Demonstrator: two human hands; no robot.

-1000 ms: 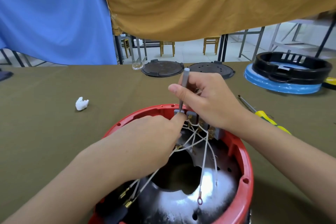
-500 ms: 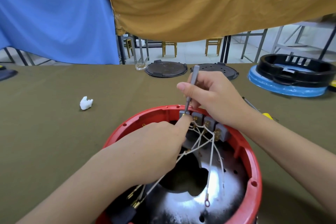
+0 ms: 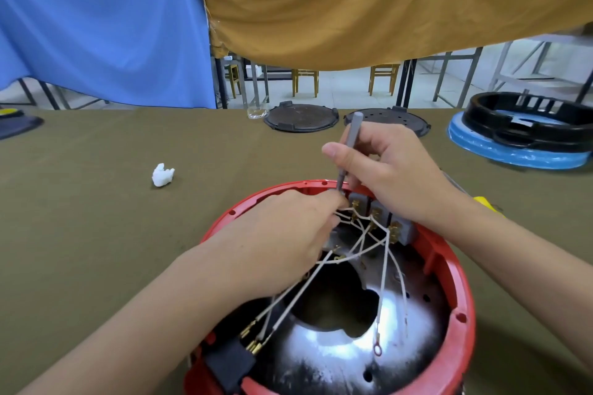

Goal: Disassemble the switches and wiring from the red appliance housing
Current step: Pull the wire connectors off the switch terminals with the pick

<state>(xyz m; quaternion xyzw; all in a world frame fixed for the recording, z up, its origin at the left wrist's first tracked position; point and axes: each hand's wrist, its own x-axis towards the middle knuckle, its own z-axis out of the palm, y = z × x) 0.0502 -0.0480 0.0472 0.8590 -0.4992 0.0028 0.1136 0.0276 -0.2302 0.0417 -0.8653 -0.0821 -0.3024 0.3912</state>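
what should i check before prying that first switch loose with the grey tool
1. Right hand grips grey tool: ok.
2. Tool tip seated at the leftmost switch: cannot tell, left hand hides it.
3. Left fingers clear of the tip: not ok, they sit right at it.
4. White wires off the other switches: not ok, still attached.
5. Red housing flat on the table: ok.

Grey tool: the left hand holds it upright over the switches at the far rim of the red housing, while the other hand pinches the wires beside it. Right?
Not quite. The head view shows the right hand gripping the grey tool, not the left. The left hand is the one at the white wires, beside the switches at the far rim of the red housing.
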